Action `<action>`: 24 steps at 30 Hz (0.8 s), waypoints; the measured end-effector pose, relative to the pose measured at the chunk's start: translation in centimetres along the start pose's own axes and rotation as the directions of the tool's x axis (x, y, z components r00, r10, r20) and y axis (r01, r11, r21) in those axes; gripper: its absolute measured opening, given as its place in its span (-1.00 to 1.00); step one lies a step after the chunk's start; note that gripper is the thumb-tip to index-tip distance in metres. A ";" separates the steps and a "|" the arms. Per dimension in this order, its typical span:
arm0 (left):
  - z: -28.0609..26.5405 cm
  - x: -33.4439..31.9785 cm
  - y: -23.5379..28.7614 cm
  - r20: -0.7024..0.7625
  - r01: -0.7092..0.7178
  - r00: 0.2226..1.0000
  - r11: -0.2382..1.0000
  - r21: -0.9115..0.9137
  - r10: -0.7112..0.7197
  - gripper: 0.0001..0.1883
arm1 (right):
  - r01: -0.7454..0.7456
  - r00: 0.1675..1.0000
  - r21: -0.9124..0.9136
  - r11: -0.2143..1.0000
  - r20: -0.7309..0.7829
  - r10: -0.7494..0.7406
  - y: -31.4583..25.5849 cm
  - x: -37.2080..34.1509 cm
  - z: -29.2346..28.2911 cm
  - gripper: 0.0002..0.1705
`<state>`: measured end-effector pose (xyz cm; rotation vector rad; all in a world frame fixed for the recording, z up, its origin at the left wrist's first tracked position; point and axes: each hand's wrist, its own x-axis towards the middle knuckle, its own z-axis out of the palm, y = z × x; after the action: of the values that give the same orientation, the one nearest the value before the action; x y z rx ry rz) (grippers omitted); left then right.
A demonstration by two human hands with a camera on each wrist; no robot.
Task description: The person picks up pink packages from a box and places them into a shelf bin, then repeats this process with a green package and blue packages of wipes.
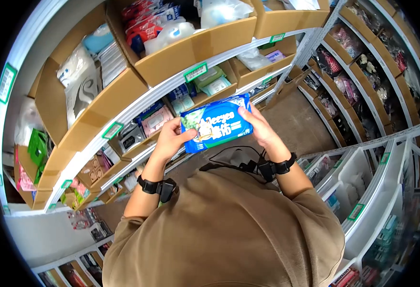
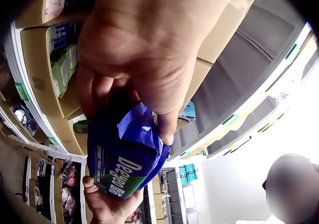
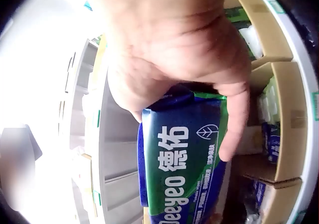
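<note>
A blue and green pack of wet wipes, lettered Deeyeo, is held up in front of the chest between both hands. My left hand grips its left end, the thumb lying on the printed face. At the opposite end my right hand holds on, thumb over the upper right corner and fingers behind. The left wrist view shows the crimped end of the pack under the thumb. In the right wrist view a finger runs along the side of the pack.
Shelves with cardboard boxes of bagged goods curve along the front and left. More racks stand at the right, with white bins nearer the body. Floor shows beyond the right hand. A person's blurred head appears in the left wrist view.
</note>
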<state>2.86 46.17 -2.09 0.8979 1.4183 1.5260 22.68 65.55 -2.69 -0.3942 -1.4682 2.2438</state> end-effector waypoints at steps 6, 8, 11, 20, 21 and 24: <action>-0.5 -0.9 0.0 -0.106 0.077 0.991 0.993 -0.094 -0.087 -0.41 | -0.076 0.997 -0.027 0.997 -0.024 0.076 1.4 1.1 0.9 -0.34; -1.6 -1.9 -0.4 -0.150 0.069 0.985 0.991 -0.117 -0.087 -0.36 | -0.178 0.982 -0.008 0.984 0.062 0.178 1.7 1.6 1.8 -0.33; -3.4 -4.3 -0.5 -0.217 0.083 0.971 0.992 -0.094 -0.102 -0.33 | -0.238 0.966 -0.005 0.971 0.107 0.237 3.2 2.7 3.9 -0.32; -7.9 -7.9 -2.9 -0.280 0.024 0.959 0.997 -0.076 -0.044 -0.40 | -0.311 0.862 -0.087 0.946 0.393 0.319 5.3 5.7 7.9 -0.26; -8.3 -7.9 -2.7 -0.265 0.095 0.958 0.993 -0.069 -0.110 -0.44 | -0.343 0.882 -0.054 0.938 0.324 0.341 5.6 5.9 7.9 -0.26; -12.2 -5.3 -8.8 -0.417 0.010 0.900 0.948 0.317 0.130 -0.53 | -0.323 0.905 -0.113 0.940 0.253 0.342 5.1 6.2 7.1 -0.34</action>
<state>-5.31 36.59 -11.83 0.8202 2.0167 1.6437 13.04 61.18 -4.55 -0.3988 -1.7296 2.6056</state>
